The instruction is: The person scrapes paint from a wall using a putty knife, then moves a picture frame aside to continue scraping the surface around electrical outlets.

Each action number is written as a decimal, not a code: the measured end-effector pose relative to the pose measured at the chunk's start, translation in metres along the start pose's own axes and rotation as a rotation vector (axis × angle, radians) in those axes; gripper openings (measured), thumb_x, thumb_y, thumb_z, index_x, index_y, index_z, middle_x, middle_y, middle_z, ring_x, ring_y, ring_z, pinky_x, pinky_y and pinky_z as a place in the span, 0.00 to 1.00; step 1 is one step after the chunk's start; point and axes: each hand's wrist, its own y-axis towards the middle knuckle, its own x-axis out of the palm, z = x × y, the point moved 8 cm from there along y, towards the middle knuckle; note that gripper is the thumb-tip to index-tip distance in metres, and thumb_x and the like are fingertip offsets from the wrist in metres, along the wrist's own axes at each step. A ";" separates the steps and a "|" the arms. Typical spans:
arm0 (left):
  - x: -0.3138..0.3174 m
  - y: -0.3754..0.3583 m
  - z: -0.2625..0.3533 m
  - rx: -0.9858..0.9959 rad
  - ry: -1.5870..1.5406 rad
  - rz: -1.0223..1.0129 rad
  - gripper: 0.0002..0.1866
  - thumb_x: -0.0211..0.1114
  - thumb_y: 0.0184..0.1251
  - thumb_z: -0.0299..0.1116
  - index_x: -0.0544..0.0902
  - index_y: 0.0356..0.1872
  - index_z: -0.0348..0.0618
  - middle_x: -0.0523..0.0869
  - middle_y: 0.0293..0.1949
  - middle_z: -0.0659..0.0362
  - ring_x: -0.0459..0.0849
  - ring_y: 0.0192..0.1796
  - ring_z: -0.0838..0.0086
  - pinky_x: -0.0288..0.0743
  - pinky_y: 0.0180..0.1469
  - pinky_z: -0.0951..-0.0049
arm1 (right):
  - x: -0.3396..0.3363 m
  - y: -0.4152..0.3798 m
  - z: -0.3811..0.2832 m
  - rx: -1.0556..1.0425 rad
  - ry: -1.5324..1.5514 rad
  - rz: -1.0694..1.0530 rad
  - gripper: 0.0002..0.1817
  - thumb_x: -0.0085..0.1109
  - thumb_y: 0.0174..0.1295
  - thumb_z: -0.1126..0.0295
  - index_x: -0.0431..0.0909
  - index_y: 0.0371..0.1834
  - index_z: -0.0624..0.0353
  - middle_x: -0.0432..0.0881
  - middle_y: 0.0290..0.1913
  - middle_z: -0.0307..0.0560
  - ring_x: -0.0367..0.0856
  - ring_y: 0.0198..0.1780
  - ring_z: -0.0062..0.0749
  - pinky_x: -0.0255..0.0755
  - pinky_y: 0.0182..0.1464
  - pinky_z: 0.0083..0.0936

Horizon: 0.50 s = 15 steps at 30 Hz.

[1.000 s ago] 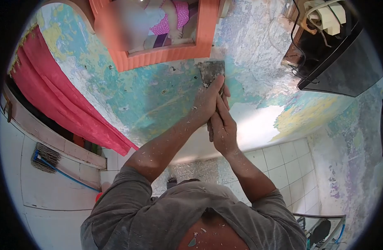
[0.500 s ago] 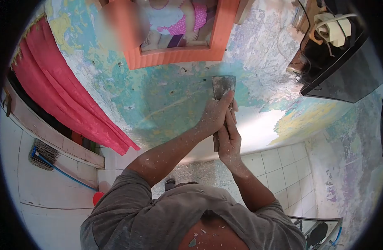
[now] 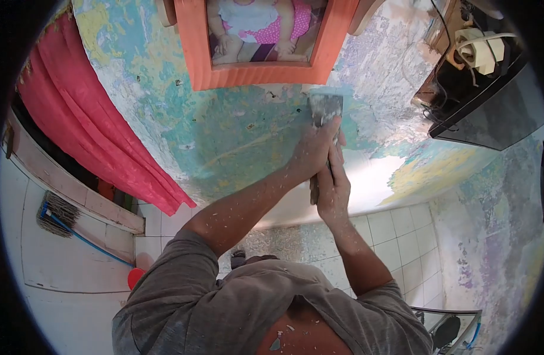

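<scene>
A broad-bladed scraper (image 3: 327, 106) lies against the peeling painted wall (image 3: 248, 142), its grey metal blade pointing up the wall, dusty and slightly blurred. My left hand (image 3: 312, 149) is closed around it close to the blade, with the thumb along the tool. Lower down, my right hand (image 3: 333, 188) wraps the handle, which my fingers mostly hide. Pale paint flakes cling to both forearms. Just above the blade hangs an orange-framed picture (image 3: 260, 76).
A pink curtain (image 3: 100, 130) hangs at left above a broom (image 3: 58, 214) and a red object (image 3: 136, 277). A dark television (image 3: 491, 109) with loose cables juts out at upper right. Paint debris litters the tiled floor (image 3: 381, 234) below.
Both hands have pushed the scraper a little up the wall, so the blade sits closer to the picture frame. The whole view has shifted slightly too.
</scene>
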 end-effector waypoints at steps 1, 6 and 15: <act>0.000 -0.003 -0.005 0.009 0.017 -0.001 0.27 0.55 0.79 0.55 0.80 0.30 0.39 0.80 0.20 0.58 0.81 0.23 0.72 0.74 0.28 0.72 | -0.001 -0.010 0.004 -0.043 -0.006 0.022 0.29 0.40 0.80 0.72 0.54 0.84 0.57 0.77 0.43 0.42 0.70 0.30 0.13 0.66 0.27 0.14; -0.002 0.007 0.007 0.076 -0.001 0.034 0.26 0.55 0.79 0.54 0.80 0.30 0.39 0.81 0.20 0.58 0.82 0.22 0.72 0.75 0.27 0.71 | -0.003 0.005 -0.003 0.163 0.008 0.019 0.29 0.41 0.80 0.70 0.56 0.83 0.58 0.80 0.40 0.44 0.69 0.26 0.14 0.67 0.26 0.15; -0.004 0.010 0.004 0.058 -0.079 0.037 0.26 0.57 0.79 0.52 0.81 0.28 0.39 0.80 0.19 0.58 0.81 0.20 0.72 0.74 0.24 0.71 | -0.004 0.011 0.000 0.002 -0.118 0.049 0.28 0.41 0.81 0.69 0.58 0.82 0.59 0.81 0.42 0.45 0.71 0.26 0.14 0.67 0.26 0.16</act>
